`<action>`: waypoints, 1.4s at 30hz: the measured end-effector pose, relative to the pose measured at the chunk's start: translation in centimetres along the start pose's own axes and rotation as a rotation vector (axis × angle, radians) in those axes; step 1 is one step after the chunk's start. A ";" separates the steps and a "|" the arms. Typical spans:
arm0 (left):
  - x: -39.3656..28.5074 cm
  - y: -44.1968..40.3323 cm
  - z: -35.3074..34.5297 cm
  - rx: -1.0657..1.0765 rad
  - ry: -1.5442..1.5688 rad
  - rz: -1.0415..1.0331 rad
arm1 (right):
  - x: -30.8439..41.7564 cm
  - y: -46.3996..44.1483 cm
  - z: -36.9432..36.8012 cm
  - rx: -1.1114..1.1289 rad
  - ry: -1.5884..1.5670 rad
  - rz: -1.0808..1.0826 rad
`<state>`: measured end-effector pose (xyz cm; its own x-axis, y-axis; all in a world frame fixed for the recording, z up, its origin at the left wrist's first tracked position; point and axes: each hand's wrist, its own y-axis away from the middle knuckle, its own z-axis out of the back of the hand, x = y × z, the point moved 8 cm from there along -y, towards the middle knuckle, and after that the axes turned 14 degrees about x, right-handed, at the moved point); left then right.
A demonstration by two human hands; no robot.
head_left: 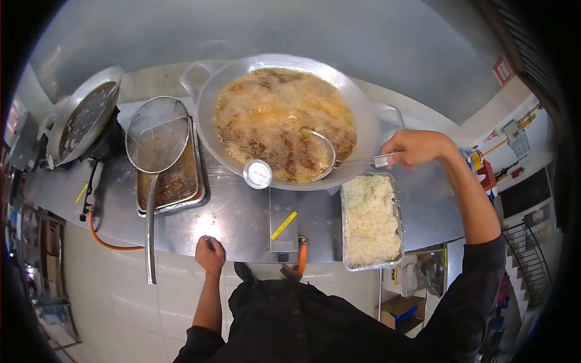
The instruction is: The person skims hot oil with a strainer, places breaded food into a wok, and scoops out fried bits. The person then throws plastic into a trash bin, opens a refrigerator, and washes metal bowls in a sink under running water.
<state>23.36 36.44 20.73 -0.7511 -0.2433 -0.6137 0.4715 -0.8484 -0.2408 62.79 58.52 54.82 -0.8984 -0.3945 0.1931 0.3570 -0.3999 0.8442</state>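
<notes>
My right hand (413,149) is closed round the metal handle of a wire skimmer (330,158), whose round head dips into bubbling brown oil in a large wok (207,115). A round dial thermometer (258,174) sits at the wok's near rim. Just below my right hand lies a foil-lined tray (371,221) heaped with pale shredded food. My left hand (210,253) is at the counter's front edge, its fingers curled round something small and dark that I cannot make out.
At the left, a large mesh strainer (157,134) rests over a wire-racked tray (171,181). Farther left stands a second wok (89,115) holding dark liquid. An orange hose (109,243) hangs near the steel counter's (236,218) front edge.
</notes>
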 end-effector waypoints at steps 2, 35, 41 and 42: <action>0.2 0.0 0.0 -0.011 -0.007 -0.014 | 0.8 -0.4 -0.3 0.011 -0.021 0.059; -26.4 -6.2 10.3 0.055 0.310 -0.513 | 11.5 -6.3 5.4 -0.224 0.140 -0.041; -26.0 -5.7 10.7 0.069 0.343 -0.531 | 12.8 -6.9 5.2 -0.229 -0.032 0.066; -25.8 -5.6 10.7 0.072 0.361 -0.538 | 12.9 -7.1 5.4 -0.253 -0.040 0.085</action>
<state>35.13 42.39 45.94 -0.6649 0.3872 -0.6387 0.0313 -0.8400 -0.5417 47.33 60.72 53.98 -0.8698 -0.4049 0.2821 0.4801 -0.5626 0.6730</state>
